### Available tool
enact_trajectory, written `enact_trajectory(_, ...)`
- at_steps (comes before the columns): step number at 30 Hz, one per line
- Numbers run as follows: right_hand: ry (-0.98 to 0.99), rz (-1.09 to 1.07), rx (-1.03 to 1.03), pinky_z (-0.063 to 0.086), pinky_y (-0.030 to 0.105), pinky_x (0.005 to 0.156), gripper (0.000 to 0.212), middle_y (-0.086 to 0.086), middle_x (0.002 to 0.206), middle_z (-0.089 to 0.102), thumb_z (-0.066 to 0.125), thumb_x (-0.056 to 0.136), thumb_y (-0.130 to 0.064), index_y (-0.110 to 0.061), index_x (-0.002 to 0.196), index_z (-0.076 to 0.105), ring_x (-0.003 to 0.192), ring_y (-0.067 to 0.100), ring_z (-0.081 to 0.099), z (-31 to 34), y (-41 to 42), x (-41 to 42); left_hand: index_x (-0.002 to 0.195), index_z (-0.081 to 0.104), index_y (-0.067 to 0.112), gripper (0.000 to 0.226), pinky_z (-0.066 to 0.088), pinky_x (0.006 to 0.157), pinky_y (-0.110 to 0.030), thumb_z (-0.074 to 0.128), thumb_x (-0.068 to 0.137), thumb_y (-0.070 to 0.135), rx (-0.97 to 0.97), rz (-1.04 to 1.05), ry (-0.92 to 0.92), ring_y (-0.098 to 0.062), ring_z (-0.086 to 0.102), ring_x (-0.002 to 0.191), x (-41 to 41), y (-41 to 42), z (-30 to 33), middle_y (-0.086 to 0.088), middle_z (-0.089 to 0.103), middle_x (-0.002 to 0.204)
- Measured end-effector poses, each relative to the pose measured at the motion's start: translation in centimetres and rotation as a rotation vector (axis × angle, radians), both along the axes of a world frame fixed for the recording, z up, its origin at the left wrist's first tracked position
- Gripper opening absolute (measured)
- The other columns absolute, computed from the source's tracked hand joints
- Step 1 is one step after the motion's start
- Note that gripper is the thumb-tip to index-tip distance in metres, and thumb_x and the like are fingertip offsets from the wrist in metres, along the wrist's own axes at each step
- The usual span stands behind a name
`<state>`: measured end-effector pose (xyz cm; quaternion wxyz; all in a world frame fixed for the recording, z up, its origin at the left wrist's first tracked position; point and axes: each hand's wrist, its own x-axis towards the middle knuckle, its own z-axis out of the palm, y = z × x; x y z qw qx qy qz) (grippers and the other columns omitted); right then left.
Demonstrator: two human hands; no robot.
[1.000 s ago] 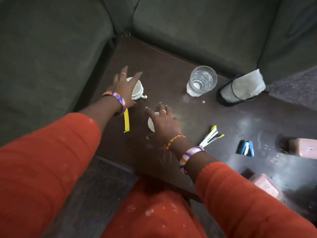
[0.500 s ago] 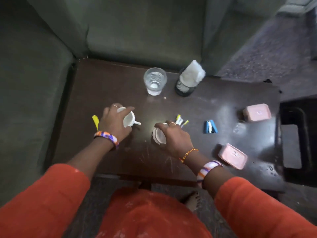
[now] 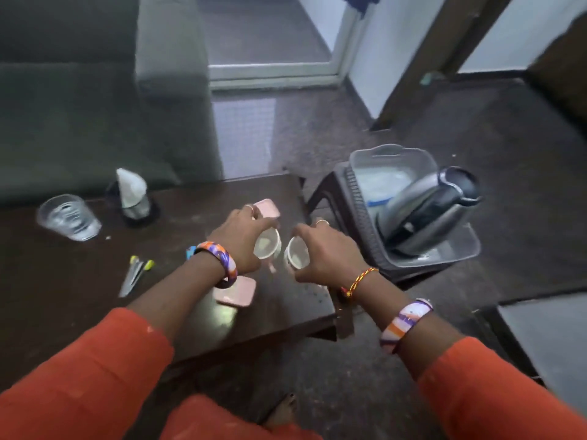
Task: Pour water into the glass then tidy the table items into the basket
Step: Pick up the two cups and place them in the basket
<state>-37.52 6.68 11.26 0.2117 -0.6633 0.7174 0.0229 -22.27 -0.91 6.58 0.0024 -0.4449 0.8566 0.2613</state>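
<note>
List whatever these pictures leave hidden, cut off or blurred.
All in the head view:
- Basket contents: the kettle lies over them.
- Both white cups, left and right: motion blur and the gripping left hand and right hand hide their outsides.
- Blue item: mostly behind the left wrist.
- Nearer pink box: partly under the left forearm.

Two white cups (image 3: 267,245) (image 3: 297,256) tilted above table; glass (image 3: 68,217) upright, holding water.

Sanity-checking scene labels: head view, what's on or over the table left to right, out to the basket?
glass → pens → mesh holder with tissue → left hand gripping a white cup → right hand gripping the second white cup → clear basket holding the kettle
</note>
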Motion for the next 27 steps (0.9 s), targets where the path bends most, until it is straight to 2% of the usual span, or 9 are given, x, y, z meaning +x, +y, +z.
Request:
enact_trajectory(6,-0.030,-0.118,-0.104,0.047,0.034,0.084,0.058,0.008,0.112,0.058,0.073,0.061,-0.034,-0.023,0.115,0.055,0.106,0.028,0.057,6.3,-1.7,-9.9,0.122,0.055,0.030,0.069,0.048,0.093,-0.040,0.067,0.056,0.047,-0.062,-0.160,0.032,-0.032,0.054,0.105,-10.1,-3.3,5.8,-0.013,0.052,0.112)
enact_trajectory(10,-0.092,-0.220,-0.233,0.050,0.037,0.088,0.060,0.006,0.111,0.065,0.078,0.057,-0.033,-0.018,0.112,0.058,0.104,0.024,0.059,10.3,-4.2,-15.7,0.119,0.058,0.028,0.063,0.049,0.090,-0.039,0.074,0.058,0.037,-0.150,-0.237,0.042,-0.033,0.054,0.103,-15.6,-7.0,8.7,-0.015,0.053,0.110)
enact_trajectory(13,-0.123,-0.320,-0.294,0.044,0.026,0.075,0.054,0.003,0.101,0.062,0.081,0.058,-0.030,-0.015,0.106,0.061,0.095,0.018,0.058,13.0,-5.8,-20.0,0.121,0.057,0.026,0.063,0.048,0.090,-0.041,0.074,0.061,0.036,-0.217,-0.265,0.029,-0.037,0.054,0.103,-19.6,-9.6,10.2,-0.016,0.054,0.113)
enact_trajectory(16,-0.120,-0.366,-0.331,0.040,0.025,0.070,0.051,0.003,0.098,0.061,0.082,0.059,-0.029,-0.013,0.104,0.063,0.090,0.017,0.057,14.5,-7.0,-24.2,0.124,0.054,0.030,0.067,0.048,0.090,-0.044,0.073,0.061,0.043,-0.271,-0.311,0.017,-0.036,0.053,0.106,-23.6,-11.3,11.0,-0.014,0.054,0.116)
enact_trajectory(19,-0.144,-0.406,-0.337,0.049,0.032,0.073,0.053,0.004,0.100,0.064,0.083,0.057,-0.029,-0.013,0.104,0.063,0.090,0.019,0.060,14.6,-8.1,-28.5,0.129,0.049,0.029,0.067,0.048,0.091,-0.047,0.070,0.067,0.045,-0.273,-0.345,0.000,-0.033,0.048,0.113,-27.4,-12.4,11.0,-0.012,0.050,0.123)
enact_trajectory(22,-0.170,-0.425,-0.316,0.053,0.036,0.078,0.055,0.007,0.100,0.066,0.083,0.056,-0.028,-0.012,0.105,0.063,0.091,0.021,0.062,13.2,-9.6,-32.7,0.131,0.045,0.028,0.062,0.048,0.091,-0.045,0.067,0.073,0.038,-0.304,-0.372,-0.033,-0.031,0.045,0.119,-31.1,-13.2,10.3,-0.011,0.046,0.129)
enact_trajectory(27,-0.162,-0.399,-0.250,0.043,0.023,0.065,0.055,0.010,0.107,0.064,0.082,0.059,-0.026,-0.012,0.108,0.062,0.088,0.018,0.056,7.9,-12.9,-38.9,0.134,0.040,0.030,0.064,0.050,0.085,-0.042,0.066,0.075,0.027,-0.300,-0.349,-0.144,-0.029,0.045,0.121,-36.7,-15.0,7.4,-0.008,0.043,0.133)
